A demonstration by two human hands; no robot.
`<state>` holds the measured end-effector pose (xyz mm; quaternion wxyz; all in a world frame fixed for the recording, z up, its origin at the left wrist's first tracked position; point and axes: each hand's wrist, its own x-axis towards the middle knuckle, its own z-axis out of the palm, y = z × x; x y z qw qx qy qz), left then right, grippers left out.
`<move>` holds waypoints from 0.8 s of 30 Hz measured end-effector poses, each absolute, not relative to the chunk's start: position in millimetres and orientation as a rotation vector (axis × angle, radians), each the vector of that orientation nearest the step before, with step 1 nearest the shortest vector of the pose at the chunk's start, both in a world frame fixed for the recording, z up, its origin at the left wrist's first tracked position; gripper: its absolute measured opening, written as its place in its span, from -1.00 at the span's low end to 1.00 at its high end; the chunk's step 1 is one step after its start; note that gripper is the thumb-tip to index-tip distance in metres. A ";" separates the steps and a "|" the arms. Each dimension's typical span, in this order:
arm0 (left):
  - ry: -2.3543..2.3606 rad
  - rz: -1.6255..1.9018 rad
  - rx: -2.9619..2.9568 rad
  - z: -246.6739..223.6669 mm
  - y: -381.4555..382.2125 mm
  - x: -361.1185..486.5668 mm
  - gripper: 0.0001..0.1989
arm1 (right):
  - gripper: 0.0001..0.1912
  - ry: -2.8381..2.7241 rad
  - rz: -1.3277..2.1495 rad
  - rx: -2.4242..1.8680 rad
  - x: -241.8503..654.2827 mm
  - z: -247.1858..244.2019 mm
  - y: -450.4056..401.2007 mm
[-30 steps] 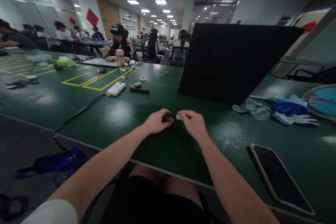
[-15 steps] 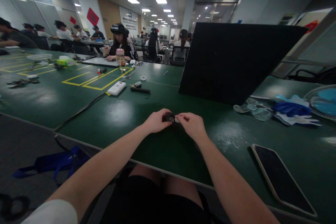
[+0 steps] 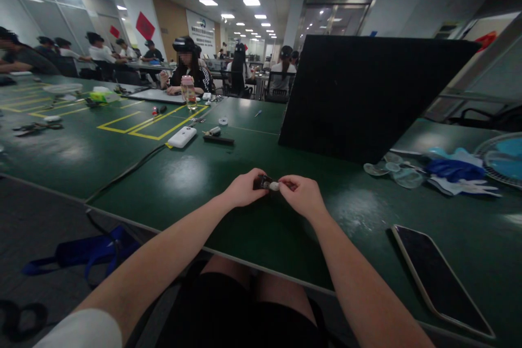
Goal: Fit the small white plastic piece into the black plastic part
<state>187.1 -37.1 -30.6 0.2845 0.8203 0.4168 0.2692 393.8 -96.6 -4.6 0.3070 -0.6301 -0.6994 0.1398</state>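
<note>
Over the near middle of the table, my left hand [image 3: 243, 189] is closed with thumb and fingers around a small dark part [image 3: 265, 180]. A small whitish piece [image 3: 274, 186] sits against the right side of this part. My right hand [image 3: 302, 194] is closed in a pinch at the right end of the whitish piece. Both things are too small for me to tell their exact kind. My fingers hide some of the dark part.
A phone [image 3: 442, 280] lies at the right on the green table [image 3: 171, 212]. A large black panel [image 3: 367, 95] stands ahead, with gloves [image 3: 457, 174] and clear fan blades [image 3: 395, 170] beside it. A white device [image 3: 182, 137], a black bar [image 3: 219, 140] and a bottle [image 3: 189, 92] are left. A person [image 3: 187, 73] sits opposite.
My right hand has shifted slightly right, so more of the whitish piece shows between the hands. My left hand has stayed nearly in place.
</note>
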 end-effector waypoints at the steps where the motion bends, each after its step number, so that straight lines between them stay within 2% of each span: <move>1: 1.113 0.720 2.197 -30.8 -36.8 186.7 -0.52 | -0.77 -1.851 0.352 -1.679 394.3 -5.2 -96.1; 8: 1.095 0.740 2.213 -37.0 -33.7 187.1 -0.51 | -0.65 -1.838 0.233 -1.766 392.5 -9.4 -92.2; 14: 1.097 0.804 2.096 -40.5 -26.4 177.0 -0.51 | -0.44 -1.795 0.267 -1.782 394.4 -1.1 -95.7; 19: 1.158 0.828 2.028 -38.7 -10.3 114.0 -0.50 | -0.40 -1.749 0.335 -1.837 400.5 -2.7 -90.8; 24: 1.571 0.761 2.256 -12.8 -4.5 22.4 -0.48 | -0.42 -1.819 0.376 -1.811 397.1 -8.5 -87.6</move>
